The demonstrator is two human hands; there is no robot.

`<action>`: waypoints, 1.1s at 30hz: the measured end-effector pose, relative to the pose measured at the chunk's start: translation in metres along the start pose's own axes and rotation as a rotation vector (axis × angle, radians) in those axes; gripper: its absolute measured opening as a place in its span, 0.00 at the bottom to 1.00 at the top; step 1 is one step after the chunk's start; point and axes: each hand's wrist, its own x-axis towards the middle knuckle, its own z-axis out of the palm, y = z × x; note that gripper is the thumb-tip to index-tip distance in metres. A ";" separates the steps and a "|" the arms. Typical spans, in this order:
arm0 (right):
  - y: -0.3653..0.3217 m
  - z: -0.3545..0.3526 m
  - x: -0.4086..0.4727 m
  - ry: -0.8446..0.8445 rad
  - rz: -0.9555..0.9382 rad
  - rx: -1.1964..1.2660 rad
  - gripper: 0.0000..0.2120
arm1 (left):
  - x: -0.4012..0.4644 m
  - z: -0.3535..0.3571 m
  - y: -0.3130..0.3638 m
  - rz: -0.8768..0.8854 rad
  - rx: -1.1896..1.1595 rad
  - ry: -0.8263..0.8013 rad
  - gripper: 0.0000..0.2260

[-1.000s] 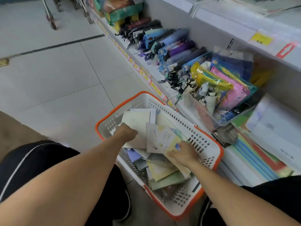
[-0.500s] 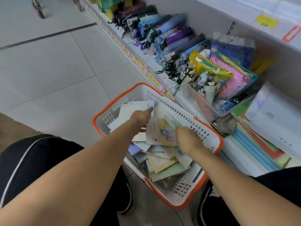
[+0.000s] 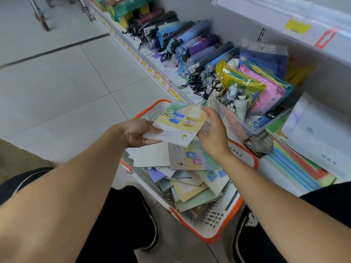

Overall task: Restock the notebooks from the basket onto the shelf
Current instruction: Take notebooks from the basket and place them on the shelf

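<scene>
Above basket point(image 3: 224, 237), both hands hold notebook point(image 3: 180, 124).

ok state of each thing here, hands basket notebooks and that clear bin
left hand: grips the lifted notebook's left edge
right hand: fingers at its right edge
lifted notebook: held above the basket
basket: on the floor, holding loose notebooks
clear bin: on the shelf, full

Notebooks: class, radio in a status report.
Left hand grips lifted notebook; right hand at its edge. Basket still full. Nothing blocking.
</scene>
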 end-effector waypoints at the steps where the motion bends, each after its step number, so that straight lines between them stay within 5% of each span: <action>1: 0.013 0.003 -0.006 0.082 0.254 -0.017 0.19 | 0.002 0.003 -0.006 0.008 -0.031 0.040 0.16; 3: 0.036 0.012 -0.026 -0.051 0.912 0.191 0.16 | 0.007 0.010 -0.017 0.048 -0.085 0.110 0.18; 5: 0.050 0.026 -0.050 -0.321 1.294 0.523 0.22 | 0.012 0.016 -0.025 0.087 -0.120 0.174 0.19; 9: 0.068 0.063 -0.072 -0.211 1.378 0.846 0.22 | 0.017 0.019 -0.026 0.174 -0.147 0.275 0.20; 16: 0.038 0.044 -0.060 0.011 1.134 1.136 0.06 | 0.020 0.015 -0.007 0.412 -0.070 0.586 0.14; 20: 0.002 0.005 -0.042 -0.076 0.940 1.165 0.06 | 0.020 0.011 -0.008 0.457 -0.012 0.671 0.12; 26: -0.031 -0.045 -0.009 -0.175 0.675 0.917 0.04 | -0.008 0.002 0.014 0.554 -0.254 0.689 0.18; 29: -0.049 -0.071 0.016 -0.277 0.490 0.770 0.09 | -0.028 0.006 0.034 0.626 -0.129 0.604 0.18; 33: -0.092 -0.100 0.044 -0.334 0.291 0.587 0.10 | -0.046 0.046 0.062 0.677 0.073 0.274 0.13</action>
